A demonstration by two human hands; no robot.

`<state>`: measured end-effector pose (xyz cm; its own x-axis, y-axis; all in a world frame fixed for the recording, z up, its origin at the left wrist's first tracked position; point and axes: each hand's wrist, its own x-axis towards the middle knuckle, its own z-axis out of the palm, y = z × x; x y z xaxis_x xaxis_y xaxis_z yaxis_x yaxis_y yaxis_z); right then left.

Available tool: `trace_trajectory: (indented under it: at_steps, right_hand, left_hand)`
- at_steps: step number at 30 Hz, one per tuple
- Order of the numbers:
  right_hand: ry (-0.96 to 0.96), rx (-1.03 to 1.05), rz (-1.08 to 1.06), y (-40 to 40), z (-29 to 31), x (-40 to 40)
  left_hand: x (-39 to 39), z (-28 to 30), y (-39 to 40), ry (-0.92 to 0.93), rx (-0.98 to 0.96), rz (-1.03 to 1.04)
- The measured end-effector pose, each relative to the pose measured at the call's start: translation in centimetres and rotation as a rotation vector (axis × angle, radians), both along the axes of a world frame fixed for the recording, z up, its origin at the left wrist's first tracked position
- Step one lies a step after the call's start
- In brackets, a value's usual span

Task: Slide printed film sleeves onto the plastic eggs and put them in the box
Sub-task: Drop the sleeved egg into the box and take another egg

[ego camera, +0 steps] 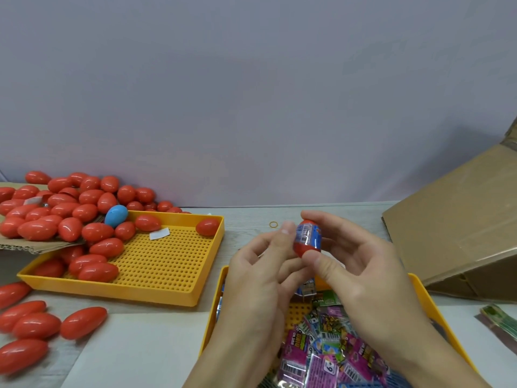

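At the near edge of the pale grey tabletop [145,331] sits a yellow plastic tray with little holes [419,287], full of shiny printed film sleeves [330,348] in pink, green and blue. They are flat and crinkly. Both forearms reach over this tray and hide part of it.

Just above it, the two hands hold one red plastic egg [306,242] up in the air. A blue printed film sleeve [309,231] is wrapped around the egg's middle, and red shows at both ends. The right hand [363,264] pinches the egg between thumb and curled fingers. The left hand [263,264] has its fingertips at the egg's left side.

Near the left edge lie loose smooth red eggs [36,329]. Further back is a second yellow holed tray [167,264] with more red eggs. Behind it a big heap of red eggs [56,214] rests on flat cardboard, with one blue egg [116,216] on top.

A small rubber band [273,224] lies beyond the hands. At the far right corner a brown cardboard box [458,217] leans tilted.
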<state>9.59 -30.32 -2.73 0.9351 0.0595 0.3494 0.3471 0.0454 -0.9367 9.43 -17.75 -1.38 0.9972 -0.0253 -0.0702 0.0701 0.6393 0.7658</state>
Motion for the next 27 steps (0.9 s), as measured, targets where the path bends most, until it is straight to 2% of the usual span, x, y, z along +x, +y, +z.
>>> trace_trajectory:
  at_steps: [18, 20, 27]
  right_hand:
    - [0.056, 0.044, 0.012, 0.08, -0.09, 0.14]
    - [0.059, 0.060, -0.003, 0.07, -0.12, 0.20]
    - [0.068, 0.061, -0.098, -0.08, -0.27, 0.39]
  left_hand:
    - [-0.09, -0.36, 0.03, -0.054, 0.017, -0.002]
    - [-0.18, -0.20, -0.08, -0.093, 0.116, 0.044]
    - [-0.38, -0.77, 0.27, -0.482, 0.831, 0.340]
